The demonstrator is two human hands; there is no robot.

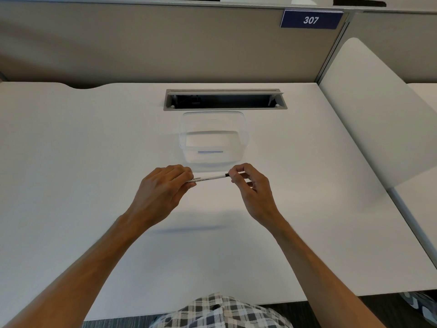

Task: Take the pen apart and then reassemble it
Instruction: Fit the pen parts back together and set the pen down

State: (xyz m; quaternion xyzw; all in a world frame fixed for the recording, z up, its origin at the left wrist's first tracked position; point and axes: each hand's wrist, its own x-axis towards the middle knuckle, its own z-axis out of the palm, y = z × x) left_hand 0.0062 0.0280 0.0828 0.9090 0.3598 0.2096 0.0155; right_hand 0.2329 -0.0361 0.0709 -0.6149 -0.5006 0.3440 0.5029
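White desk point(94, 162); pen point(210, 178) mid-air, two-handed.

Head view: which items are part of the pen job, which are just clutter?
In the job:
- pen, held level above the desk
- left hand, gripping one end
- right hand, pinching the dark end

Just there:
- clear plastic container behind the hands
- cable slot in the desk
- 307 sign

Office — partitioned desk point(94, 143), numbered sign point(311, 19)

Matt white desk point(94, 162), clear glossy plastic tub point(244, 129), smooth white pen point(210, 178)
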